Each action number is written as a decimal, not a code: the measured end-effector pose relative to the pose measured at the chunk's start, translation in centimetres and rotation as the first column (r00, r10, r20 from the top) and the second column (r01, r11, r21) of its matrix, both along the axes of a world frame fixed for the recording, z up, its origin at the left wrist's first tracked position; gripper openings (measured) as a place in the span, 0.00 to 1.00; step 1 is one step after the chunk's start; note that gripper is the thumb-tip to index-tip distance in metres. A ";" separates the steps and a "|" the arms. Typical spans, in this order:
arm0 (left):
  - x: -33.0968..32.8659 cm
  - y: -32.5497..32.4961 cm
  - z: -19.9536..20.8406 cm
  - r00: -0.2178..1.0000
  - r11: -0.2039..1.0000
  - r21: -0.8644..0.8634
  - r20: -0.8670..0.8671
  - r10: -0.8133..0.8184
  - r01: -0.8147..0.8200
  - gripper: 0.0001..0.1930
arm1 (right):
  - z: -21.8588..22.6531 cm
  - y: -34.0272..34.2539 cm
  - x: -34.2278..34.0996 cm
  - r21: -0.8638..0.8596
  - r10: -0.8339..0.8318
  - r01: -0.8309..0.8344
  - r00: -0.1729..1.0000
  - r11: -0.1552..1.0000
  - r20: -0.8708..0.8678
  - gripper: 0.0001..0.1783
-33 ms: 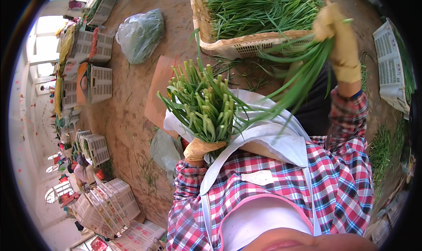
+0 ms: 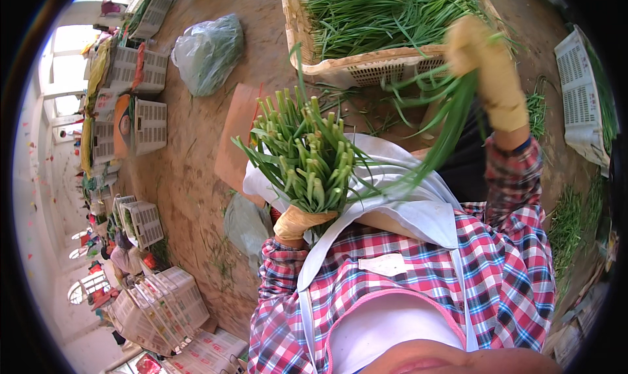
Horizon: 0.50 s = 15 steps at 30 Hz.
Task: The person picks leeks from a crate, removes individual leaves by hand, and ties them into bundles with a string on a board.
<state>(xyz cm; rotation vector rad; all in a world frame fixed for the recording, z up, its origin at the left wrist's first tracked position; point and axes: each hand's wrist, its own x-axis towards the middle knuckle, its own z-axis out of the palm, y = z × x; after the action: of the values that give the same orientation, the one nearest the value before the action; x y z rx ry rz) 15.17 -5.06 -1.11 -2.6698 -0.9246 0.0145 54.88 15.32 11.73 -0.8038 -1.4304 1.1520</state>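
My left hand [image 2: 302,223], in a tan glove, is wrapped round a thick bunch of garlic chives [image 2: 307,155] in front of my chest. Their pale stem ends point up and away from me. Raised at the right, my gloved right hand [image 2: 481,60] is closed on a smaller bundle of chives [image 2: 451,119], whose long leaves trail down toward my lap. That hand is blurred by motion and overlaps the near right corner of a cream plastic crate [image 2: 366,70]. Heaped in the crate are more chives [image 2: 392,17]. A pale apron [image 2: 405,204] covers my lap.
On the dirt floor lie a clear plastic bag with greens [image 2: 208,53], a brown board [image 2: 239,138] and a crumpled plastic bag [image 2: 247,223]. Another crate [image 2: 582,92] stands at the right, near loose greens [image 2: 568,233]. Stacked crates [image 2: 160,308] and people [image 2: 124,256] are at the left.
My right hand has shifted slightly left, and its chives have swung with it. My left hand keeps its hold on the bunch, almost unmoved.
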 end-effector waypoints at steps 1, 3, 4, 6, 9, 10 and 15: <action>0.2 0.0 -0.3 1.000 0.999 0.034 -0.014 -0.019 0.020 0.19 | -1.4 -1.3 -1.8 -0.050 0.066 -0.067 0.998 0.997 -0.019 0.13; 0.7 -0.1 -0.4 0.992 0.983 -0.167 0.095 0.087 -0.071 0.26 | -2.6 -2.8 -4.2 -0.182 0.281 -0.281 0.959 0.942 -0.029 0.12; 1.1 -0.2 -0.4 0.983 0.964 -0.251 0.136 0.120 -0.083 0.30 | -2.7 -3.0 -5.1 -0.191 0.338 -0.345 0.939 0.919 -0.068 0.14; 1.6 -0.1 0.0 0.935 0.900 -0.430 0.287 0.207 -0.067 0.30 | -2.5 -3.7 -6.8 -0.272 0.297 -0.367 0.917 0.890 -0.265 0.14; 2.5 0.3 0.8 0.979 0.973 -0.231 0.196 0.051 -0.004 0.27 | -1.9 -5.2 -9.1 -0.295 0.430 -0.497 0.863 0.816 -0.264 0.09; 2.8 0.5 1.1 0.970 0.953 -0.302 0.220 0.102 -0.031 0.26 | -1.8 -5.6 -9.5 -0.371 0.422 -0.469 0.883 0.801 -0.205 0.09; 4.1 0.8 2.8 0.404 0.175 -0.913 0.326 0.855 0.368 0.25 | -2.5 -6.1 -9.7 -0.492 0.343 -0.448 0.893 0.746 -0.293 0.08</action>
<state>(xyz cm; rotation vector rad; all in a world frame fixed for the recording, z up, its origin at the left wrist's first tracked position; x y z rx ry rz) 19.31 -4.30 1.65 -3.3508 -2.7056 -1.3989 45.18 9.19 9.22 -0.7629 -1.1437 1.9826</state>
